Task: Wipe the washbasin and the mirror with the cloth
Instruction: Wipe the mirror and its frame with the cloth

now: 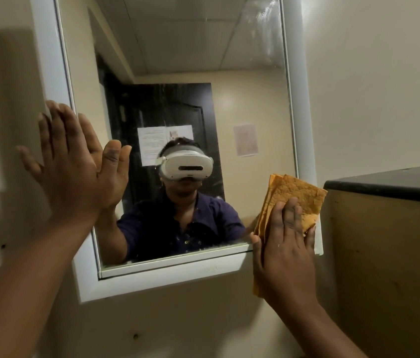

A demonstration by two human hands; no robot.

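Here, right hand spread flat, fingers straight, pressing folded orange cloth against lower right corner of mirror, over glass and white frame. Left hand likewise spread, palm flat on frame's left edge and the glass beside it, holding nothing. Dark-topped ledge just right of cloth. Washbasin out of view.

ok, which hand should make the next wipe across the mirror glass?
Right. The right hand already presses the orange cloth flat at the mirror's lower right corner; the left hand is bare, flat against the white frame.
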